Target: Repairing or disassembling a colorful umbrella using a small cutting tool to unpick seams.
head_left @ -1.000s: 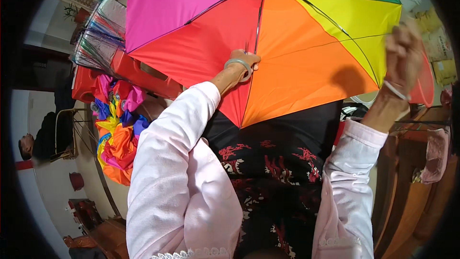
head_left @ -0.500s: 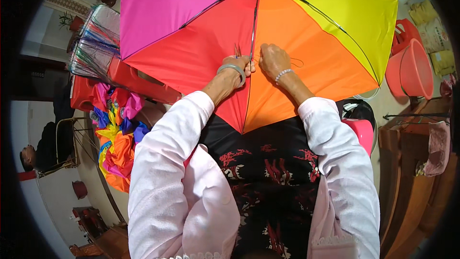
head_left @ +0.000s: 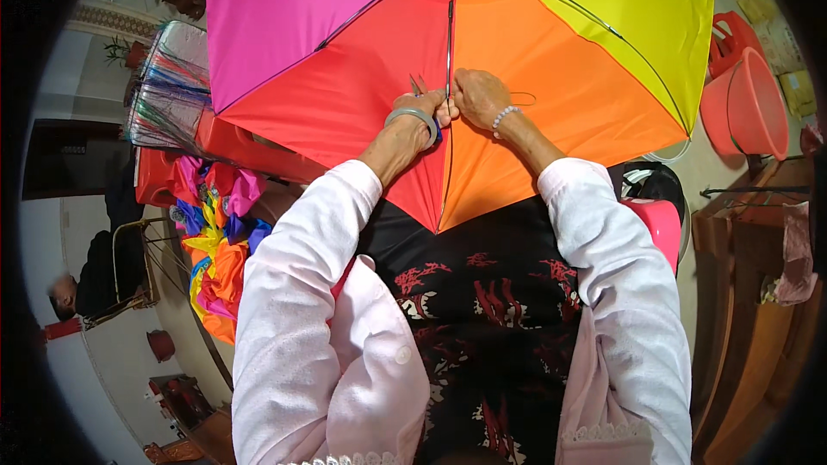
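Note:
An open umbrella (head_left: pixel 551 60) with rainbow panels spreads before me, its inner side and dark ribs showing. My left hand (head_left: pixel 419 112) is closed around thread snips (head_left: pixel 419 84); their pointed blades stick out above it and a bit of blue handle shows below. Its fingertips also pinch the umbrella at the rib (head_left: pixel 450 43) between the red and orange panels. Against that rib's right side, my right hand (head_left: pixel 482 96) is closed in a pinch. A thin dark thread (head_left: pixel 524 95) loops out beside it over the orange panel. Whatever lies between its fingertips is hidden.
Bunched colourful fabric (head_left: pixel 220 250) lies at left, below a rack of thin rods (head_left: pixel 172 86) on a red stool (head_left: pixel 258 151). A pink bucket (head_left: pixel 745 108) stands at right above wooden furniture (head_left: pixel 749 293). A person (head_left: pixel 95 271) sits at far left.
My right hand has moved a little up and left, now close against the left fingertips at the rib. The umbrella has shifted slightly left in view.

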A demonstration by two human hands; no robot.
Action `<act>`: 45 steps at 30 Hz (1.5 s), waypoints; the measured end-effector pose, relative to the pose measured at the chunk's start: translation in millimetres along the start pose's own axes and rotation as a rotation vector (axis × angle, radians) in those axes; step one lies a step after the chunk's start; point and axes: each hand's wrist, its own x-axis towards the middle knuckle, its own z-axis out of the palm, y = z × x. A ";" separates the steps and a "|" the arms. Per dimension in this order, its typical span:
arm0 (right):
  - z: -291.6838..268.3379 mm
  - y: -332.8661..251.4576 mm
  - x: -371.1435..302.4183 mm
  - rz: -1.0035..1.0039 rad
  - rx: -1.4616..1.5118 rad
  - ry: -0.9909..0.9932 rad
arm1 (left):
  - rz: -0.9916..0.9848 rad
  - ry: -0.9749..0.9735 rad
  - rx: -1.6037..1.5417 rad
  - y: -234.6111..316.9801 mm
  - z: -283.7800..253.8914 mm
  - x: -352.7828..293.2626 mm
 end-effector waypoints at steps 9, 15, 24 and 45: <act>-1.1 -2.7 -0.1 -0.064 -0.038 0.014 | 0.065 -0.006 -0.111 -3.2 1.9 3.7; -11.9 -2.2 -5.4 0.016 -0.103 -0.086 | 0.122 0.264 -0.154 -3.6 11.6 -7.6; -16.2 2.1 -10.3 0.025 -0.041 -0.091 | 0.108 0.263 -0.236 -0.6 8.6 -13.6; -13.8 3.6 -13.9 0.024 0.065 0.048 | 0.014 -0.110 -0.054 0.9 -5.4 8.3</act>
